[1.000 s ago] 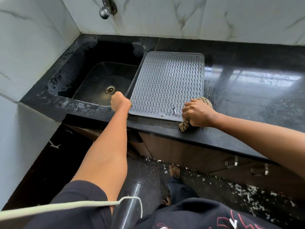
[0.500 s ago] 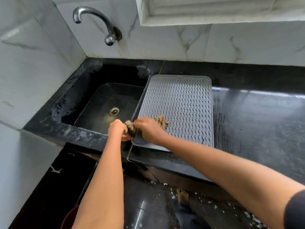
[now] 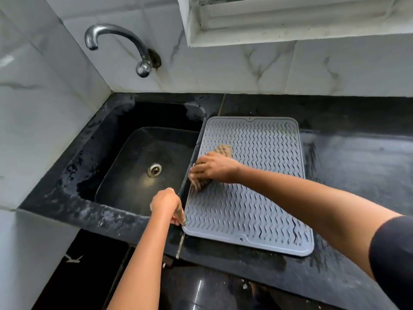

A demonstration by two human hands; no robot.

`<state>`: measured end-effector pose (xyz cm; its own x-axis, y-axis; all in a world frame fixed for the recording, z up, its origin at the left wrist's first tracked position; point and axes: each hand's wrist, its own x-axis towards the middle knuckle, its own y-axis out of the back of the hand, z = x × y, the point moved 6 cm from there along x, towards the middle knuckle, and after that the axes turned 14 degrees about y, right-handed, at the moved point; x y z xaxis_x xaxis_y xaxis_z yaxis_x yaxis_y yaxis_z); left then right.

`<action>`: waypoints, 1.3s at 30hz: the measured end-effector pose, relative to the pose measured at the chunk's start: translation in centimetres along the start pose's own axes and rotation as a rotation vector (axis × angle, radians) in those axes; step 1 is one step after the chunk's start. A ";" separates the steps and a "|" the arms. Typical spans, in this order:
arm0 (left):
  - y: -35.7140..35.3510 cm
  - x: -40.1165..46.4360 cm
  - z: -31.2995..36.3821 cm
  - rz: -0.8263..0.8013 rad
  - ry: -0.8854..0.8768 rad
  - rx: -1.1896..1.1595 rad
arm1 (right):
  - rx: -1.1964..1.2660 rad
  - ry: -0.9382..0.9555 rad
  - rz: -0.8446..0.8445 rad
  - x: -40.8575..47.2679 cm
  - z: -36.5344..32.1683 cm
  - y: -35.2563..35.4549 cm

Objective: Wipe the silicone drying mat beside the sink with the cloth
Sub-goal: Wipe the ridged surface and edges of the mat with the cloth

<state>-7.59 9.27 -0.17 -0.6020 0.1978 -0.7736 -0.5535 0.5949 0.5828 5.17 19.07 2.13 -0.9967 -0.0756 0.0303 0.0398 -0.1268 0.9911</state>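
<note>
hands press cloth on mat, pinching its corner.

No readable txt, labels or nos. anywhere in view.

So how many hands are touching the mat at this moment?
2. The left hand grips the mat's near-left corner by the sink; the right hand presses the cloth onto its left side.

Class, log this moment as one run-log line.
step: wiping | right hand: pressing cloth on mat | left hand: pinching mat corner | sink: empty
</note>
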 end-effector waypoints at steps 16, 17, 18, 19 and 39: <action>-3.7 -5.6 9.2 0.923 -0.893 -0.290 | -0.033 0.101 0.053 -1.3 4.0 -2.0; -4.2 -4.9 8.9 0.887 -0.911 -0.304 | -0.080 0.106 0.011 -1.3 4.9 -2.0; -4.3 -4.3 8.9 0.854 -0.921 -0.315 | -0.113 0.070 -0.022 -1.3 6.4 -1.9; -4.5 -3.8 8.9 0.821 -0.918 -0.316 | -0.113 -0.009 -0.053 -1.5 8.2 -1.8; -4.9 -2.6 9.8 0.816 -0.848 -0.125 | -0.132 -0.277 -0.062 -3.1 16.1 -1.7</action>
<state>2.36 13.48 -3.47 -0.2551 0.9656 -0.0514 -0.2634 -0.0182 0.9645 7.08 35.44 2.45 -0.9781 0.2069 0.0221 -0.0313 -0.2515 0.9673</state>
